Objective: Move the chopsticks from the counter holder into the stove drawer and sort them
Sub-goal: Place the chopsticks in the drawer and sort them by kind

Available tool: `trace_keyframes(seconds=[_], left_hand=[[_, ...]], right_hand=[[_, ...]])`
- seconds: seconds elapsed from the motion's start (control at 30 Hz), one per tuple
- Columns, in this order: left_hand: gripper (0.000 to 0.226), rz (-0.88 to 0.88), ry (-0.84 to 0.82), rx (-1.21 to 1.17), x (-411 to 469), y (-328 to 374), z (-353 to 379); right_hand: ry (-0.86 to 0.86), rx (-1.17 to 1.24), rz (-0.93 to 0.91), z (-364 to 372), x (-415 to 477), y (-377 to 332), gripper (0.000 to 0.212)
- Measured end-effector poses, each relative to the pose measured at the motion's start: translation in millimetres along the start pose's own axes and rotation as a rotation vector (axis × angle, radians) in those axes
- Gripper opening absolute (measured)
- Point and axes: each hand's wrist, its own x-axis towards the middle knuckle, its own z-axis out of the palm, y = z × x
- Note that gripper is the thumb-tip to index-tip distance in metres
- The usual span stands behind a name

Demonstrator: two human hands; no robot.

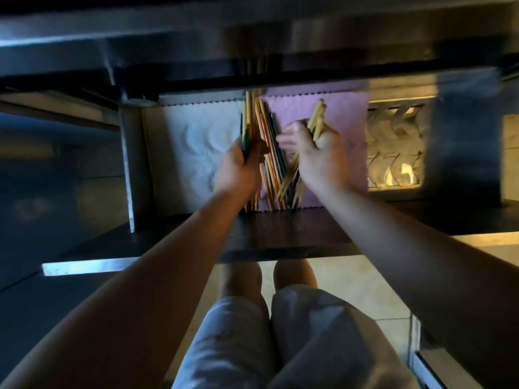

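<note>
The stove drawer (280, 234) is pulled out below me, lined with a white mat (193, 147) on the left and a pink mat (348, 119) on the right. Several wooden chopsticks with coloured ends (271, 153) lie in a loose pile along the middle of the drawer. My left hand (238, 167) is closed around a bundle of chopsticks at the pile's left side. My right hand (320, 155) grips another bundle of pale chopsticks (317, 116), their ends sticking up past my fingers. The frame is blurred.
The stove's metal front (252, 46) overhangs the back of the drawer. A lit compartment with metal racks (396, 147) sits to the right. My knees (269, 279) and light shorts are under the drawer front, on a tiled floor (351, 287).
</note>
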Motion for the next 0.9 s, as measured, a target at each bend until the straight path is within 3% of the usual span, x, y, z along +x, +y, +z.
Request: trace_keyframes(seconds=[0.17, 0.33, 0.43, 0.53, 0.73, 0.83, 0.9], left_hand=[[0.014, -0.057, 0.006, -0.054, 44.6, -35.2, 17.9], [0.021, 0.004, 0.025, 0.262, 67.5, -51.7, 23.0], [0.026, -0.042, 0.073, 0.299, 72.8, -57.8, 21.4], [0.036, -0.113, 0.095, 0.293, 73.6, -66.7, 14.9], [0.022, -0.13, 0.09, 0.39, 75.0, -82.0, 4.3], [0.017, -0.05, 0.135, 0.419, 72.8, -80.6, 2.8], [0.019, 0.069, 0.09, 0.431, 69.3, -77.3, 7.0]], right_hand=[[-0.085, -0.181, 0.086, 17.1, 44.9, 36.4, 0.023], [-0.195, -0.445, 0.205, 37.4, 70.4, 57.4, 0.014], [-0.272, -0.541, 0.239, 36.3, 66.7, 60.8, 0.027], [-0.252, -0.637, 0.23, 25.3, 61.2, 61.1, 0.03], [-0.088, -0.805, 0.084, 8.9, 57.6, 74.1, 0.038], [-0.008, -0.865, -0.015, 3.8, 58.5, 89.7, 0.03], [-0.085, -0.733, -0.086, 10.9, 56.4, 92.1, 0.019]])
